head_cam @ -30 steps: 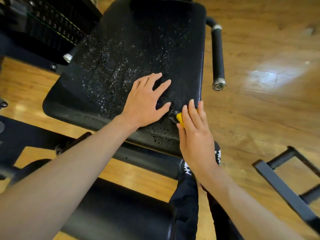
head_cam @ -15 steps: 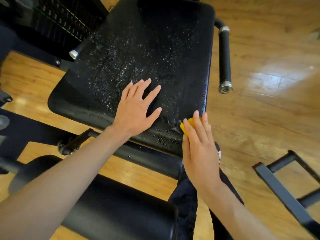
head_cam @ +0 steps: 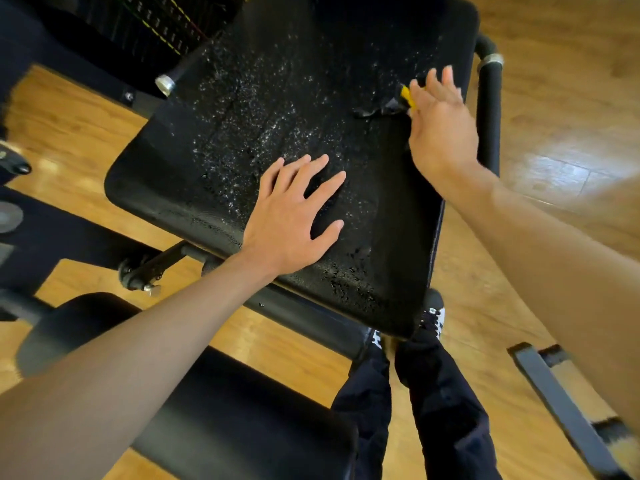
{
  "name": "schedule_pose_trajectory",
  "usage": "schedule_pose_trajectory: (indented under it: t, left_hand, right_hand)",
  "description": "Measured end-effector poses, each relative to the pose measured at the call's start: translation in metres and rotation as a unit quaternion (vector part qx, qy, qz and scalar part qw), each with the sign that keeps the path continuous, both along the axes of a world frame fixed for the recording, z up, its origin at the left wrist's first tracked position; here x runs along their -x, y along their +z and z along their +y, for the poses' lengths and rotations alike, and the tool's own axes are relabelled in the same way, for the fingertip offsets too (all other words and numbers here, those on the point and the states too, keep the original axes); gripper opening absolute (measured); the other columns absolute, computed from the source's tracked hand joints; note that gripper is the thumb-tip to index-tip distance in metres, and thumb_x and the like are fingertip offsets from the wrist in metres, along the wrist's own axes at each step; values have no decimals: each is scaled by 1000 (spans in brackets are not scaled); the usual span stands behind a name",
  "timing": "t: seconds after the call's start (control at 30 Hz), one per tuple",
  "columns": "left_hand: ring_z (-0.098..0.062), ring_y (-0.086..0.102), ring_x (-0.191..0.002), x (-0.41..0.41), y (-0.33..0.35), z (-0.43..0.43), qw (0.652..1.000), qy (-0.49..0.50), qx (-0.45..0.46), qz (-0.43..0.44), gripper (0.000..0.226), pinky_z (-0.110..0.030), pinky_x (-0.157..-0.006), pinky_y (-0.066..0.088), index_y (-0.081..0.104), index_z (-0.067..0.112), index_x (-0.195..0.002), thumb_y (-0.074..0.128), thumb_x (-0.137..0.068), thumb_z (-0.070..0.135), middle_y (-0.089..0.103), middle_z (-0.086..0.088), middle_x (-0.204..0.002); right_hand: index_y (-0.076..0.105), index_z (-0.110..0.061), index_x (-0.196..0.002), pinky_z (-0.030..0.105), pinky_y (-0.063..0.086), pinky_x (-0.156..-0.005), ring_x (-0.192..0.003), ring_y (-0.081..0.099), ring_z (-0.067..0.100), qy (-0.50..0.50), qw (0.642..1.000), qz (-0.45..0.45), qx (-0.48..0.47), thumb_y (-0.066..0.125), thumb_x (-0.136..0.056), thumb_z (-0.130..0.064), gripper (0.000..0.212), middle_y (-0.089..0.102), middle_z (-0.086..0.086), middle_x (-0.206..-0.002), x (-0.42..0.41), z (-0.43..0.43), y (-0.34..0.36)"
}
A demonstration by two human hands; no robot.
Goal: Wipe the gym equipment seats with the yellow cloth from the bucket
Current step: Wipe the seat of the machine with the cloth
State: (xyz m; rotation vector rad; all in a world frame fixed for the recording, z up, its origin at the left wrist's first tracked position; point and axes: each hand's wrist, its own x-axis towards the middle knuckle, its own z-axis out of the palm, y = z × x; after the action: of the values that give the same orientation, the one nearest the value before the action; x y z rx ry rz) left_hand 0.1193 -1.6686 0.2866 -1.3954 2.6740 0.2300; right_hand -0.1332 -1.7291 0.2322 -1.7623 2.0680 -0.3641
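Observation:
A black padded gym seat (head_cam: 277, 98) fills the upper middle of the head view, its surface speckled with water droplets. My left hand (head_cam: 294, 216) lies flat on the seat's near part, fingers spread. My right hand (head_cam: 440, 123) presses down with straight fingers near the seat's right edge, farther up. Under it shows a sliver of the yellow cloth (head_cam: 408, 95), mostly hidden by the palm. A dark wet smear (head_cam: 374, 110) lies just left of the cloth.
A black foam-covered handle (head_cam: 489, 109) runs along the seat's right side. Another black pad (head_cam: 225, 410) sits at the lower left. A weight stack (head_cam: 149, 26) stands at the upper left. My legs and shoes (head_cam: 429, 341) stand on the wooden floor. A black metal frame (head_cam: 561, 403) lies at the lower right.
My right hand has slid the yellow cloth from the seat's near right corner up along the right edge. My left hand has stayed flat on the seat.

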Motion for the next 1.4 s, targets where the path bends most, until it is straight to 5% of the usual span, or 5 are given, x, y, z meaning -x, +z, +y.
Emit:
schedule_pose_trajectory:
  t: [0.23,0.4,0.8,1.17,1.4]
  left_hand:
    - [-29,29,-151,-2,0,-1,1000,1,-15,-9,65,-55,-122,21,43,26,-154,44,-97,56,34,-5,-164]
    - [-29,27,-152,-1,2,-2,999,8,-37,-14,67,-53,-122,20,41,26,-155,46,-95,56,30,-5,-165]
    - [-32,33,-146,0,8,-6,996,6,-72,-56,71,-54,-123,18,34,27,-159,45,-95,57,16,-15,-168]
    - [-34,30,-149,1,9,-7,991,1,-98,-88,64,-56,-120,21,29,25,-161,34,-102,51,10,-15,-170]
    - [-34,29,-151,1,9,-8,990,-3,-109,-89,61,-57,-120,22,30,24,-160,27,-104,47,11,-16,-170]
  right_hand:
    - [47,-8,-148,46,21,-125,-152,23,29,-2,999,-41,23,40,-109,-23,42,40,11,-157,-33,99,34]
    - [51,-10,-145,47,26,-123,-152,23,26,57,996,-68,6,57,-100,-11,46,40,10,-156,-57,182,58]
    - [40,-7,-150,53,19,-123,-152,16,38,25,999,32,1,45,-103,-3,48,33,22,-157,14,-59,-14]
    - [44,-12,-150,46,23,-124,-153,18,28,-8,999,-51,-17,63,-90,4,65,33,15,-160,-56,114,47]
    - [39,-7,-150,50,18,-124,-152,16,37,14,999,32,10,55,-93,6,61,30,27,-157,9,-34,-5]
